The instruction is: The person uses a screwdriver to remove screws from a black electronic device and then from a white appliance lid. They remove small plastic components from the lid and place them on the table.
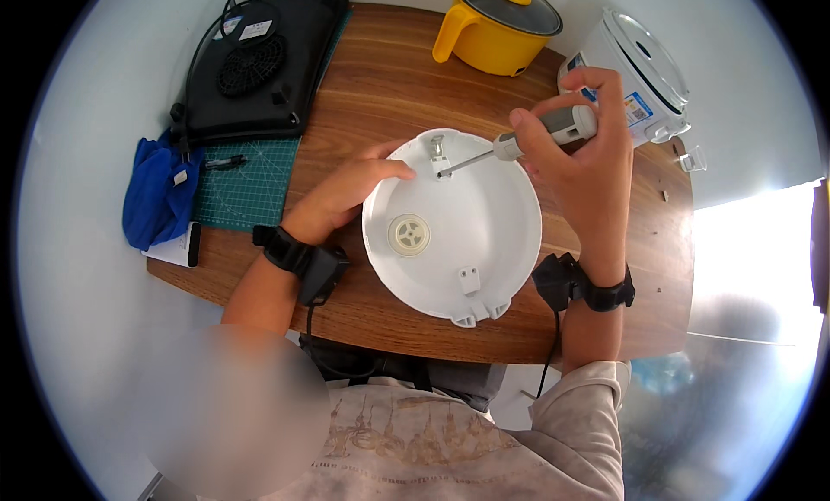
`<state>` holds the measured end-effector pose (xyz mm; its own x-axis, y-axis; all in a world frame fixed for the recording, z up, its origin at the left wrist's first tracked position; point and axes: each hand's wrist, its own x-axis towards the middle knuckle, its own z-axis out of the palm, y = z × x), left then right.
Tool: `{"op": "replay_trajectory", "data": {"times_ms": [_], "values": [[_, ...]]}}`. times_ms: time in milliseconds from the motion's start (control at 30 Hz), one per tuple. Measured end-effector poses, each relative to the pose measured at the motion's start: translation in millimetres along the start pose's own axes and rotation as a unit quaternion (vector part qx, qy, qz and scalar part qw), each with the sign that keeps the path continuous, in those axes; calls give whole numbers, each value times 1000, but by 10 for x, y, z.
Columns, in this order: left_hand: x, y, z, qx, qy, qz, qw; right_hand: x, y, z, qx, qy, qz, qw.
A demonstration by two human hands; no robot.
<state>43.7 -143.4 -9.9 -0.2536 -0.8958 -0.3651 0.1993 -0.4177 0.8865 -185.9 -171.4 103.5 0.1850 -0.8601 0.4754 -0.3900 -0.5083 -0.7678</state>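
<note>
1. Screwdriver (527,140) sits in my right hand (581,146); the grip is closed around its grey handle, and the metal shaft slants down to the left.
2. Its tip meets a small white bracket (439,161) near the far rim of the round white lid (484,233).
3. I see the lid lying flat in the middle of the wooden desk (380,77), inner side up, with a round vent piece (408,235) left of its centre and a small white tab (469,280) near its near edge.
4. My left hand (350,188) rests on the lid's left rim, fingers curled over the edge in a narrow grip, steadying it.
5. Both wrists carry black bands with cables.
6. At the far edge of the desk stand a yellow pot (494,30) with a dark lid and, to its right, a white rice cooker (635,77).
7. To the far left lie a black cooktop (255,64) turned upside down, a green cutting mat (246,185) and a blue cloth (156,194).
</note>
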Motion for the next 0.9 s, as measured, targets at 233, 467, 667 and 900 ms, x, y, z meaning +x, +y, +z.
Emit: {"op": "replay_trajectory", "data": {"times_ms": [233, 467, 667, 900], "values": [[13, -45, -22, -38, -50, 1, 998, -57, -80, 43, -153, -3, -105, 983], [67, -131, -56, -71, -75, -46, 994, -135, -144, 31, -272, 14, -138, 952], [18, -74, 6, -64, -79, -33, 994, -179, -232, 89, -184, -18, -128, 974], [21, -93, 7, -58, -87, -29, 994, -200, -264, 92, -135, -40, -125, 982]]}}
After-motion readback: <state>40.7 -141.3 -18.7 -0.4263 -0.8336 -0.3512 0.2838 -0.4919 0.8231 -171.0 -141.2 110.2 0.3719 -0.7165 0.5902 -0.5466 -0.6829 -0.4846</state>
